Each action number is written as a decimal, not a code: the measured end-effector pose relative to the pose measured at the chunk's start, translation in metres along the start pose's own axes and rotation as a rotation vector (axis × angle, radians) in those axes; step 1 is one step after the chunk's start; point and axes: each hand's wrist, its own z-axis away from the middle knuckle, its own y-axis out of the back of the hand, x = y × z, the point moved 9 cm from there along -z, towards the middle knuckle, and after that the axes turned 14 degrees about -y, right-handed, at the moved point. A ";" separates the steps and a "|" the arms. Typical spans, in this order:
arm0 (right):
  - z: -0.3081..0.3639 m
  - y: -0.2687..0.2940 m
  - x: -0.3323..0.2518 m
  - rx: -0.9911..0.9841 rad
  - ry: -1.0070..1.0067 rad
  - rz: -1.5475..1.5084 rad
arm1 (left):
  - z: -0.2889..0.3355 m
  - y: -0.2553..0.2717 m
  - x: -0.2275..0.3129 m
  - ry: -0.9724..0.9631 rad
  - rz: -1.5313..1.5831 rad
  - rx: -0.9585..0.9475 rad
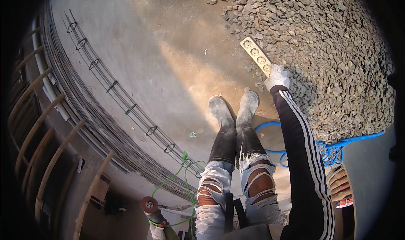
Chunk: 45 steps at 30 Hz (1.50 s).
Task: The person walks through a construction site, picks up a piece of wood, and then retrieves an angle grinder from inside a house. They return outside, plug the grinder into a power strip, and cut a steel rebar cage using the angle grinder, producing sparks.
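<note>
My right hand [278,77], in a white work glove, grips the near end of a cream power strip [258,56] with several round sockets. The strip is held tilted beside the edge of a gravel pile. Low at the left, my left hand [158,228], partly gloved in white, is closed around an angle grinder [155,216]. A reddish-brown disc [149,204] on the grinder faces up. From the grinder area a green cord [187,181] loops upward to a green plug [184,155]. Much of the left hand and the grinder's rear is cut off or hidden.
The gravel pile [337,63] fills the right side. A coiled blue hose [331,152] lies at its near edge. Left of my boots [223,111], a rebar cage [112,86] and long rods [80,84] lie on the concrete floor. Curved wooden poles [55,151] stand farther left.
</note>
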 end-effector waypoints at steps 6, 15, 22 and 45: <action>0.042 -0.006 0.041 -0.073 -0.089 -0.124 | 0.038 -0.001 -0.042 0.011 0.094 0.072; 0.331 0.064 0.307 -0.233 -0.195 -0.332 | 0.077 -0.001 -0.108 -0.143 0.235 -0.053; 0.498 0.075 0.517 -0.413 -0.255 -0.466 | 0.148 0.009 -0.149 -0.343 0.292 0.069; 0.762 -0.091 0.868 -0.233 0.047 -0.556 | 0.453 0.061 -0.535 -0.661 1.058 0.041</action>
